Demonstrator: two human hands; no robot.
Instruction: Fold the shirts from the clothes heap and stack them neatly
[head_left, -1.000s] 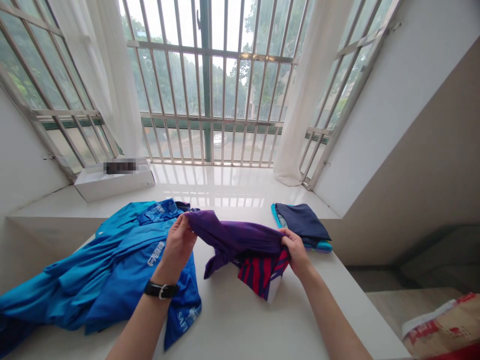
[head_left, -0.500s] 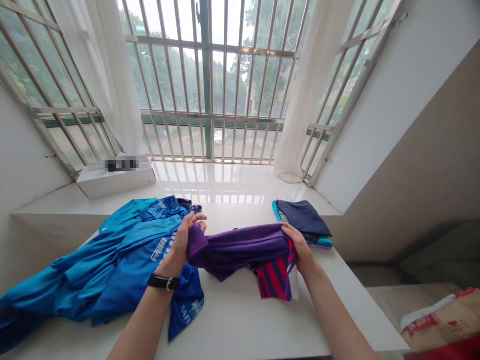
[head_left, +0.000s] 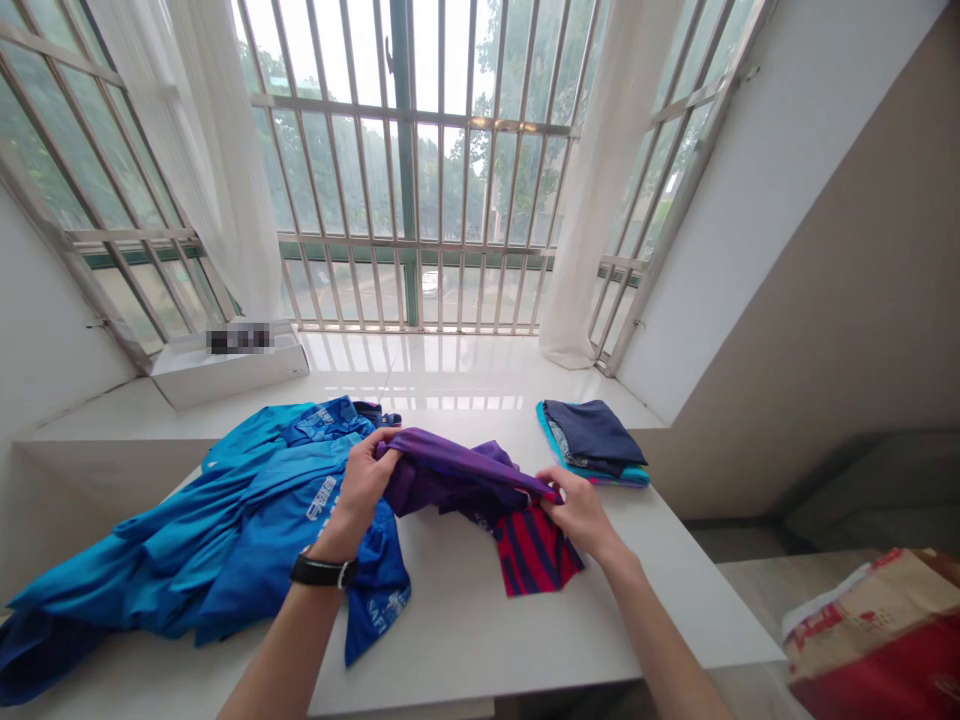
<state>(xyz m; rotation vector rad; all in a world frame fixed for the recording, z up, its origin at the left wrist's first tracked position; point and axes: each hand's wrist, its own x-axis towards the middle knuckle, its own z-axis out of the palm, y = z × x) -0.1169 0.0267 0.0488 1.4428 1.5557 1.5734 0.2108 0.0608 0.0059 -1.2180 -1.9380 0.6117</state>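
Note:
A purple garment point(head_left: 450, 470) with a red-and-navy striped part point(head_left: 536, 550) stretches between my two hands over the white sill. My left hand point(head_left: 369, 480), with a black watch at the wrist, pinches its left end. At the right, the fingers of my right hand point(head_left: 577, 508) are closed on the other end, just above the stripes. The striped part hangs down onto the white surface. Close by my left hand, a heap of blue garments point(head_left: 247, 540) with white lettering spreads to the left. Whether the garment is a shirt I cannot tell.
A stack of folded clothes point(head_left: 596, 440), navy on top, lies beyond my right hand. At the back left stands a white box point(head_left: 232, 370). Barred windows and white curtains point(head_left: 577, 250) close off the back. A red-and-tan bag point(head_left: 885, 630) sits low at the right.
My right hand has shifted its grip, now pinching with the fingers curled over the cloth. The garment's top edge now slopes down to the right. The view has moved slightly.

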